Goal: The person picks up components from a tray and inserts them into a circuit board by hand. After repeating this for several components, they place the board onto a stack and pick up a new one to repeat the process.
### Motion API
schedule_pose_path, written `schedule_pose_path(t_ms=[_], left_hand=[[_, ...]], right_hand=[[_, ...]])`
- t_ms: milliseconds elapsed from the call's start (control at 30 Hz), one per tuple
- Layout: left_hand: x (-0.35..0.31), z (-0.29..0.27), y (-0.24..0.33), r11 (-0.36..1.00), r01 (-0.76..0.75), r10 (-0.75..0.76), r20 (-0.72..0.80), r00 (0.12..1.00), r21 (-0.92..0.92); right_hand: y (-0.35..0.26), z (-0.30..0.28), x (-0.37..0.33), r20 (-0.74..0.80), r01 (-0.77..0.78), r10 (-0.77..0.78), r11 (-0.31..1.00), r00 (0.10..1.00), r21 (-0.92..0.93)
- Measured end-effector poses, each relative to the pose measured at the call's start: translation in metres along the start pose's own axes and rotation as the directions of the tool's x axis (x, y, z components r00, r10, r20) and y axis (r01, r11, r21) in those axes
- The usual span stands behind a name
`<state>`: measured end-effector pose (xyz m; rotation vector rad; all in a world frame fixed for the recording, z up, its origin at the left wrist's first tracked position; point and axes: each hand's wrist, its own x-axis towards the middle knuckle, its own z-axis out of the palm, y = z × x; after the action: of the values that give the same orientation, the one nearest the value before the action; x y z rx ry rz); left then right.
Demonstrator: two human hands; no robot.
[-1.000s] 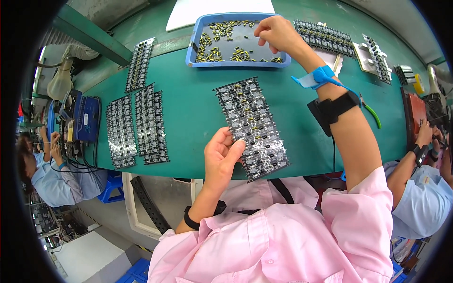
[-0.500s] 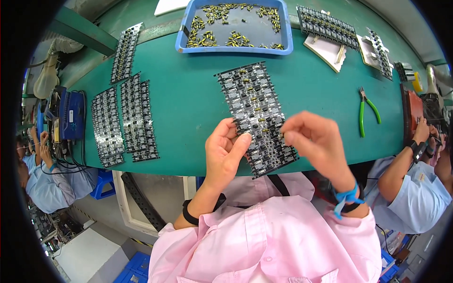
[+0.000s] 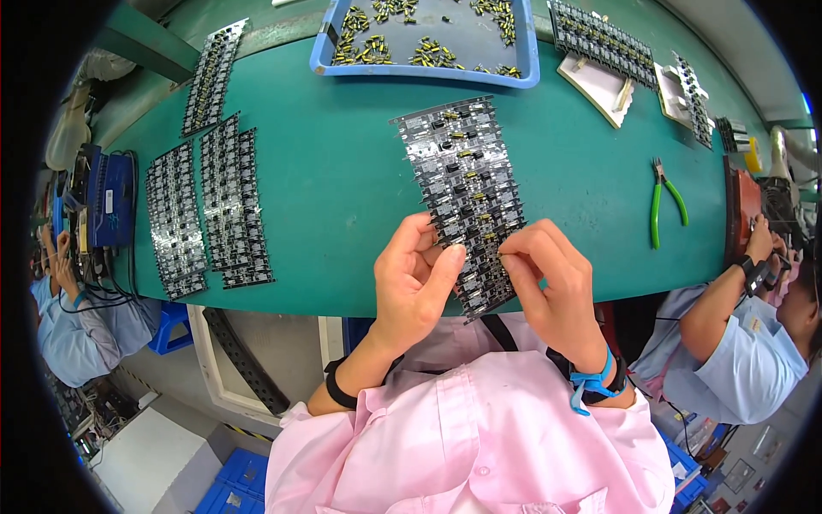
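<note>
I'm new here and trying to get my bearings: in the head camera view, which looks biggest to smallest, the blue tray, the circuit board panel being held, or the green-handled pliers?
1. Blue tray, though partly cut off at the top.
2. Circuit board panel, held by both hands; it is nearer the camera, so the ranking against the tray is unsure.
3. Green-handled pliers, clearly smallest.

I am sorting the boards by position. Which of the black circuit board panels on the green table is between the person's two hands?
The long panel at the table's middle, below the blue tray. The left hand and right hand pinch its near end; the others lie untouched.
</note>
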<state>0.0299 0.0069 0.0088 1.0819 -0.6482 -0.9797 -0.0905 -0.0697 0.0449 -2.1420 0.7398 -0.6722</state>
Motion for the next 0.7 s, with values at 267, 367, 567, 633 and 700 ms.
schedule_pose_path(t_ms=[267,367,567,633,700], left_hand=[[-0.002,-0.0014,-0.0008,1.0,-0.006,0.006,0.012,1.0,0.001],[-0.002,-0.0016,-0.0013,1.0,-0.017,0.017,0.023,1.0,0.006],[-0.0013,-0.0009,-0.0012,1.0,-0.017,0.017,0.016,1.0,-0.003],[-0.0021,-0.001,-0.0007,1.0,-0.013,0.013,0.016,1.0,-0.002],[-0.0028,-0.0012,-0.0005,1.0,-0.004,0.004,0.021,1.0,0.0]], right_hand=[[-0.0001,0.0014,0.0006,-0.019,-0.003,0.002,1.0,1.0,-0.011],[-0.0007,0.0017,0.0007,-0.021,-0.003,0.003,1.0,1.0,-0.005],[0.0014,0.0034,0.0001,-0.051,0.007,-0.006,1.0,0.999,0.009],[0.0013,0.0041,-0.0002,-0.058,0.003,-0.002,1.0,0.998,0.014],[0.001,0.0049,-0.0003,-0.064,0.0,0.0,1.0,0.998,0.003]])
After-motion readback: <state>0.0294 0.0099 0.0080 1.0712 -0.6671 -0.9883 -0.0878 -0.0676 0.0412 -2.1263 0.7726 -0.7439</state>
